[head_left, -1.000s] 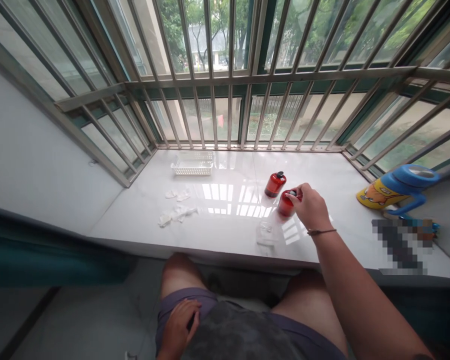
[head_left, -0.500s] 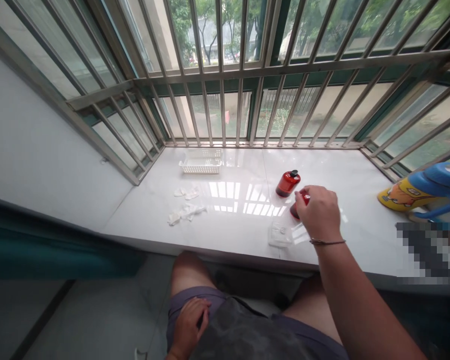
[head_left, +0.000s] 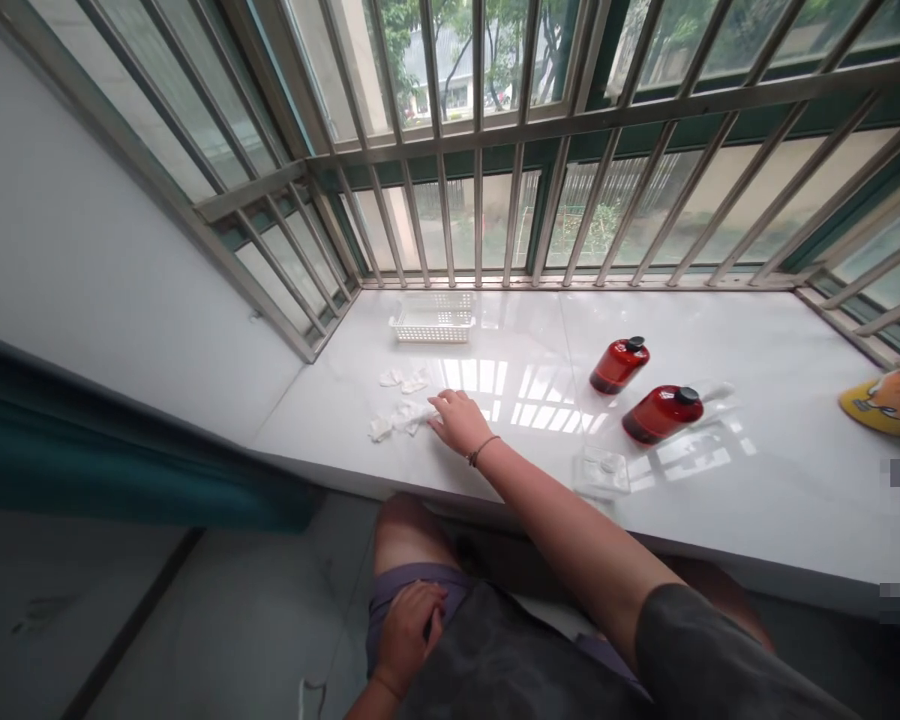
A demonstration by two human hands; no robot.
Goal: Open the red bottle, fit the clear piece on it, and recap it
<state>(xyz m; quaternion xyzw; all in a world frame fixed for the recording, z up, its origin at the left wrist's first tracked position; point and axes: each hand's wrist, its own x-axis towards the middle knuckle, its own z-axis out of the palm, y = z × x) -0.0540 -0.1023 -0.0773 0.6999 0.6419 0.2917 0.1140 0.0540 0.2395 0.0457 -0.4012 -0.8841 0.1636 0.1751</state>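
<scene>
My right hand [head_left: 461, 422] reaches across to the left, its fingers apart at the right end of a crumpled white tissue-like strip [head_left: 399, 422]. Its fingertips look close to that strip; whether they touch it I cannot tell. Smaller white scraps [head_left: 403, 380] lie just beyond. Two red see-through bottles with black caps, the farther bottle [head_left: 619, 366] and the nearer bottle [head_left: 656, 416], stand to the right, out of my hands. In front of them lies a small clear plastic box [head_left: 601, 472]. My left hand [head_left: 412, 630] rests on my thigh, fingers loosely bent, with nothing seen in it.
A white perforated basket [head_left: 431, 330] stands at the back left of the glossy white ledge [head_left: 525, 470]. Metal window bars [head_left: 480, 220] rise behind it. At the right edge is a yellow cartoon-printed cup [head_left: 892, 400], partly cut off, above a blurred-out patch.
My right hand has let go of the nearer red bottle and swung left to the white strip. The view has shifted left. My left hand stays on my thigh.
</scene>
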